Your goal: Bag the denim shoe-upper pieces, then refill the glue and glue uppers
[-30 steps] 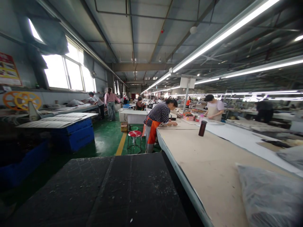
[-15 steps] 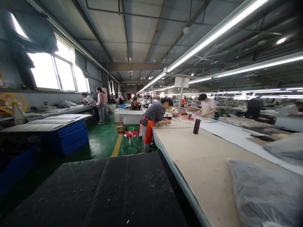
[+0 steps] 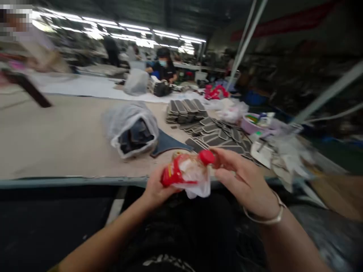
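Note:
A plastic bottle [image 3: 189,170] with a red cap [image 3: 207,157] and a red label lies tilted in front of me, its cap end pointing right. White plastic or paper hangs along its lower side. My left hand [image 3: 159,186] is closed round the bottle's base end. Just right of the cap is my right hand [image 3: 244,179], fingers and thumb apart; the fingertips are at the cap's edge, and blur hides whether they touch it. Beyond the bottle, a dark blue cut piece [image 3: 170,142] lies on the worktable [image 3: 70,151].
A whitish plastic bag [image 3: 127,122] with dark blue pieces sits left of centre. Stacks of dark grey pads [image 3: 185,109] spread to the right, before a purple basin [image 3: 252,124]. A dark brown flask [image 3: 32,90] stands far left. A masked person [image 3: 164,70] works across the table.
My view has swung right and down, from the aisle and long table to the near tabletop. Both hands and the bottle are now in view; neither hand showed before.

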`<state>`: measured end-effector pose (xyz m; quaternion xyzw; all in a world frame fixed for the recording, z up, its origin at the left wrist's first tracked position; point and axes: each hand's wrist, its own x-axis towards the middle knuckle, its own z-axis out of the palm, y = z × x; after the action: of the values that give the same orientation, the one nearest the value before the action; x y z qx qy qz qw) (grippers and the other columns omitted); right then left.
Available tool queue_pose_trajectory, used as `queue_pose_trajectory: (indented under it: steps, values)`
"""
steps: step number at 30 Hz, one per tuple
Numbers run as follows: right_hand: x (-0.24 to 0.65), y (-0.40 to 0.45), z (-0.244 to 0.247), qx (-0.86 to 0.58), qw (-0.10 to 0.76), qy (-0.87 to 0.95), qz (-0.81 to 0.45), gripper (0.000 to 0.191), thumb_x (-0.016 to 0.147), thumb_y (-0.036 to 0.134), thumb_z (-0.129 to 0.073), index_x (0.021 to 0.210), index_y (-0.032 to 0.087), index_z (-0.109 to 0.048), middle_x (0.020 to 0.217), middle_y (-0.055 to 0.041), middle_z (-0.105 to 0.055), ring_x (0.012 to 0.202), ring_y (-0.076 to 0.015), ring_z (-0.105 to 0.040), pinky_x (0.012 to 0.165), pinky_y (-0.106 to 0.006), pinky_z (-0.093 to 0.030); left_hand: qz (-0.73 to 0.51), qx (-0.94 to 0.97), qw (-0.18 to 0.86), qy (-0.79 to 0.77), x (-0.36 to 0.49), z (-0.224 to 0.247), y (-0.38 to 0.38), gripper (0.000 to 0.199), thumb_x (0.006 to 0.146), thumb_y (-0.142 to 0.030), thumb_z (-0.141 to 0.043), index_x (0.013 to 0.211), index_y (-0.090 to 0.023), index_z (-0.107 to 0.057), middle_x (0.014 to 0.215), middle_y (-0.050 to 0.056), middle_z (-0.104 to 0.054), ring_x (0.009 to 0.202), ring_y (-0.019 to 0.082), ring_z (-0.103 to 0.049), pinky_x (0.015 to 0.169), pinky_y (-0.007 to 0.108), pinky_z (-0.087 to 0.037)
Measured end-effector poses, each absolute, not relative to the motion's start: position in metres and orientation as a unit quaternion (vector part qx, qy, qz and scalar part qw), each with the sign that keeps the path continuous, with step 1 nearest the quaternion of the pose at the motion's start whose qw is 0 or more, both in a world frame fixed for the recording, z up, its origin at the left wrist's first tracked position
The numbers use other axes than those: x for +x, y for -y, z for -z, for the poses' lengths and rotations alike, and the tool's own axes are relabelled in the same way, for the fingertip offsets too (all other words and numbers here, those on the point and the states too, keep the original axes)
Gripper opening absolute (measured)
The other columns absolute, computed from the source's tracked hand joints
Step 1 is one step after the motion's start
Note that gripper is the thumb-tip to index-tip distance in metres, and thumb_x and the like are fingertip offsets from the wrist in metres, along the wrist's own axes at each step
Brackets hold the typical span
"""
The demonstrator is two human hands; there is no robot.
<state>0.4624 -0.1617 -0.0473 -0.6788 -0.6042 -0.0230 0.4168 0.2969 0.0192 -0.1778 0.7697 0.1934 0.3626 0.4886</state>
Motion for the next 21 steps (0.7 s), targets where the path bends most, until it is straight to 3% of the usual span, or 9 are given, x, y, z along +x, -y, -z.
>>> queue_pose_trajectory:
  steps: [3, 6, 12, 17, 19, 21]
  values:
    - [0.486, 0.18, 0.039, -0.662, 0.458, 0.591, -0.053, 0.084, 0.077, 0.061, -0.069, 0.145, 0.025, -0.037, 0.131, -0.0072, -0.058, 0.12, -0.0269, -0.056, 0.097, -0.043, -0.052, -0.377, 0.727, 0.555, -0.147, 0.335, 0.159, -0.018, 0.069, 0.062, -0.046, -0.084, 0.118, -0.016, -0.056, 0.115, 0.011, -0.067, 0.102, 0.03, -0.064, 0.092, 0.043, -0.051]
    - [0.499, 0.192, 0.042, -0.651, 0.485, 0.573, -0.111, 0.097, 0.072, 0.052, -0.078, 0.15, 0.029, -0.026, 0.143, -0.0049, -0.049, 0.128, -0.0268, -0.049, 0.102, -0.044, -0.049, -0.378, 0.712, 0.589, -0.063, 0.368, 0.139, -0.001, 0.067, 0.061, -0.044, -0.085, 0.115, -0.015, -0.058, 0.118, 0.012, -0.066, 0.106, 0.029, -0.063, 0.097, 0.041, -0.049]
    - [0.52, 0.21, 0.057, -0.658, 0.547, 0.518, -0.023, 0.092, 0.067, 0.033, -0.083, 0.145, 0.025, -0.034, 0.14, -0.0037, -0.052, 0.126, -0.0245, -0.051, 0.11, -0.043, -0.04, -0.333, 0.709, 0.621, 0.046, 0.437, 0.127, 0.032, 0.07, 0.068, -0.049, -0.08, 0.124, -0.016, -0.054, 0.121, 0.011, -0.065, 0.108, 0.027, -0.062, 0.097, 0.04, -0.05]
    - [0.535, 0.223, 0.079, -0.71, 0.545, 0.441, 0.067, 0.068, 0.063, 0.023, -0.08, 0.125, 0.021, -0.053, 0.115, -0.0028, -0.066, 0.099, -0.0208, -0.064, 0.09, -0.034, -0.052, -0.261, 0.815, 0.516, 0.03, 0.468, 0.137, 0.036, 0.075, 0.069, -0.045, -0.079, 0.133, -0.019, -0.051, 0.129, 0.013, -0.058, 0.116, 0.029, -0.056, 0.099, 0.044, -0.047]
    - [0.541, 0.229, 0.101, -0.751, 0.533, 0.371, 0.118, 0.065, 0.061, 0.026, -0.079, 0.121, 0.021, -0.055, 0.109, -0.0038, -0.067, 0.094, -0.0223, -0.064, 0.085, -0.035, -0.052, -0.239, 0.857, 0.457, 0.016, 0.459, 0.143, 0.03, 0.074, 0.071, -0.039, -0.078, 0.137, -0.02, -0.049, 0.125, 0.012, -0.059, 0.109, 0.027, -0.059, 0.095, 0.041, -0.05]
    - [0.547, 0.235, 0.135, -0.796, 0.521, 0.276, 0.136, 0.067, 0.06, 0.032, -0.078, 0.121, 0.02, -0.053, 0.109, -0.006, -0.067, 0.094, -0.0246, -0.064, 0.086, -0.037, -0.052, -0.197, 0.884, 0.424, 0.028, 0.437, 0.153, 0.017, 0.06, 0.079, -0.034, -0.07, 0.135, -0.021, -0.052, 0.11, 0.008, -0.067, 0.092, 0.021, -0.065, 0.086, 0.036, -0.053]
